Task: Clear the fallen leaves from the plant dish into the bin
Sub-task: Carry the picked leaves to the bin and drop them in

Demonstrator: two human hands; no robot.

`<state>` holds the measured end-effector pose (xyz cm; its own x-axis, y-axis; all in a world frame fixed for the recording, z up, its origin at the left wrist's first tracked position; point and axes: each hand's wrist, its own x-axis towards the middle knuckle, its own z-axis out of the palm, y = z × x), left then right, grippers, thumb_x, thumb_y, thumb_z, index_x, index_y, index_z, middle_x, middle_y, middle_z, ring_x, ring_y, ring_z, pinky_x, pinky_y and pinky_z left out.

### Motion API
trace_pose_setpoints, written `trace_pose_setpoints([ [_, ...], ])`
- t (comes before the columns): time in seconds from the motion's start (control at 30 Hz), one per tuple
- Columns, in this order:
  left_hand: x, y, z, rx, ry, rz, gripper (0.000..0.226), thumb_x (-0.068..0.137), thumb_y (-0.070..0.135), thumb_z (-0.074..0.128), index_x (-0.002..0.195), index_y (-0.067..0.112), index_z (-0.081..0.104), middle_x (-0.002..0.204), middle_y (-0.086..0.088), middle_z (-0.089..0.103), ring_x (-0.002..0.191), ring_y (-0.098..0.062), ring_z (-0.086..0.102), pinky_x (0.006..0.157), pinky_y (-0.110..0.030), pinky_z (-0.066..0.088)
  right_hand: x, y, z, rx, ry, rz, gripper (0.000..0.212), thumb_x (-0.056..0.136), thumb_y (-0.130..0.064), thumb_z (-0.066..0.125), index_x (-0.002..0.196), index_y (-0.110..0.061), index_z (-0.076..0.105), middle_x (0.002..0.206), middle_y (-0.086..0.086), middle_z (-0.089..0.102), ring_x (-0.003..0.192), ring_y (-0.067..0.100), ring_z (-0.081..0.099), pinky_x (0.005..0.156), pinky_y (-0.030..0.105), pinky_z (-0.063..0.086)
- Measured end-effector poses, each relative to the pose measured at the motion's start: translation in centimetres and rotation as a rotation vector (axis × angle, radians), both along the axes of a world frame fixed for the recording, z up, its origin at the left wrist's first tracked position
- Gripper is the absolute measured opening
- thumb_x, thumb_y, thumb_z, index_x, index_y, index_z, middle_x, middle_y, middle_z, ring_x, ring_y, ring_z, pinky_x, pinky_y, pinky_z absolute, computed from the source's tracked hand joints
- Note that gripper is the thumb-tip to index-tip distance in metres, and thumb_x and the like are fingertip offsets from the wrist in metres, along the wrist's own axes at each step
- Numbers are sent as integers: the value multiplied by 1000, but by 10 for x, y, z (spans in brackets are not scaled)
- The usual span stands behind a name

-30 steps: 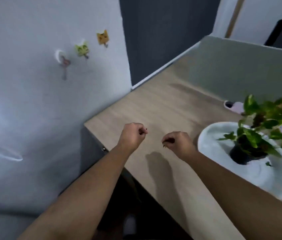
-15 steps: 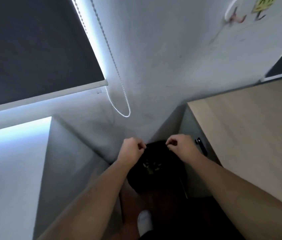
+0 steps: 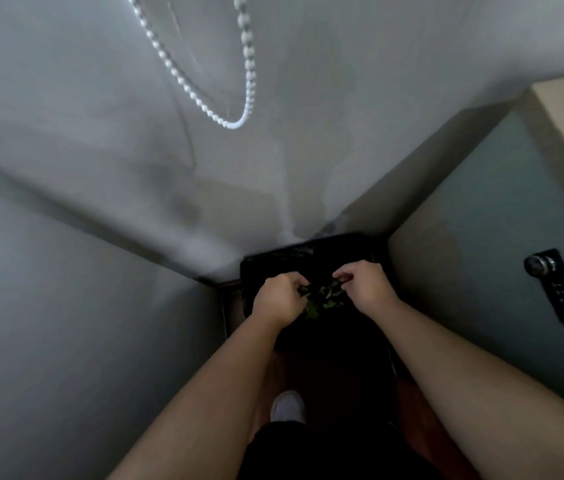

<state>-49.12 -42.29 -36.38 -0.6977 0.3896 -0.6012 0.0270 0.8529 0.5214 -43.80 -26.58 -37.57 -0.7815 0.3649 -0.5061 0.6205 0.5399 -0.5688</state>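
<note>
Now both hands over bin (image 3: pixel 308 261), lower centre of frame. Left hand (image 3: pixel 278 301) curled, fingers closed on dark leaf scraps; right hand (image 3: pixel 365 287) pinched narrow, contents too dark to tell. Leaves (image 3: pixel 323 296) green, lying inside bin between hands. Judged light, limp, likely to cling to skin; pinch loosely, shake off low. Bin black, open-topped, otherwise dark inside.

Our left hand (image 3: pixel 278 299) and right hand (image 3: pixel 365 287) curled over the black bin (image 3: pixel 273 263), green leaves (image 3: pixel 322 297) between our fingers, our white shoe (image 3: pixel 287 405) below, beaded cord (image 3: pixel 225 98) on the wall, cabinet lock (image 3: pixel 538 265) to our right.
</note>
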Motion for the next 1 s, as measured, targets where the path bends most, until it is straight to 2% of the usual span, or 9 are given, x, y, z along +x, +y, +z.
trace_pose_setpoints([
  [0.07, -1, -1, -2, -51, -15, -45, 40, 79, 14, 62, 117, 26, 61, 122, 2, 66, 114, -17, 60, 96, -31, 50, 0, 1, -7, -2, -16, -25, 21, 78, 7, 59, 86, -8, 71, 91, 15, 72, 88, 28, 68, 77, 28, 51],
  [0.13, -1, -1, 3, -61, -12, -40, 42, 80, 13, 58, 119, 27, 60, 122, 3, 67, 114, -16, 60, 96, -29, 48, 1, 3, -3, 14, -44, -19, 13, 78, 2, 63, 82, -8, 70, 90, 15, 73, 87, 27, 67, 75, 26, 50],
  [0.3, -5, 6, 31, -14, -18, -12, 39, 82, 11, 52, 119, 23, 59, 107, -1, 74, 103, -18, 65, 96, -30, 50, 0, 7, 26, -6, -36, -28, 17, 87, -8, 58, 95, -10, 73, 105, 12, 72, 99, 24, 65, 90, 25, 49],
  [0.43, 0, 11, 65, 10, 56, 9, 42, 82, 6, 55, 123, 16, 56, 118, -6, 67, 110, -21, 61, 96, -25, 45, 6, 7, 64, -22, 11, -24, 21, 89, -9, 56, 105, -11, 70, 116, 8, 69, 110, 21, 61, 95, 25, 45],
  [0.6, 7, 19, 133, 69, 169, 13, 32, 79, 6, 56, 109, 14, 65, 107, -7, 71, 102, -23, 65, 96, -32, 50, 24, 18, 144, -11, 105, -60, 19, 88, -8, 58, 101, -9, 70, 110, 10, 71, 104, 22, 63, 89, 21, 43],
  [0.73, 12, 53, 205, 143, 272, -100, 24, 79, 11, 56, 99, 20, 68, 98, -3, 74, 96, -23, 68, 90, -33, 53, 44, 38, 219, 61, 221, -90, 15, 83, -9, 63, 94, -8, 73, 103, 10, 74, 98, 21, 66, 76, 7, 33],
  [0.87, 26, 107, 277, 280, 353, -283, 21, 81, 13, 56, 96, 21, 68, 100, -7, 74, 95, -26, 67, 90, -38, 54, 84, 68, 296, 135, 320, -256, 14, 82, -11, 63, 91, -9, 73, 99, 10, 74, 91, 21, 66, 86, 20, 45],
  [0.93, 42, 137, 306, 359, 386, -395, 21, 80, 10, 57, 96, 17, 69, 98, -9, 73, 93, -27, 67, 88, -38, 54, 118, 81, 324, 176, 380, -389, 12, 82, -11, 63, 89, -10, 73, 97, 8, 74, 85, 18, 66, 83, 19, 46],
  [1.0, 61, 161, 325, 397, 399, -500, 23, 80, 11, 58, 99, 18, 68, 97, -4, 72, 93, -22, 66, 87, -33, 53, 152, 90, 343, 213, 407, -490, 12, 84, -12, 62, 90, -9, 72, 97, 8, 73, 83, 17, 65, 78, 18, 42],
])
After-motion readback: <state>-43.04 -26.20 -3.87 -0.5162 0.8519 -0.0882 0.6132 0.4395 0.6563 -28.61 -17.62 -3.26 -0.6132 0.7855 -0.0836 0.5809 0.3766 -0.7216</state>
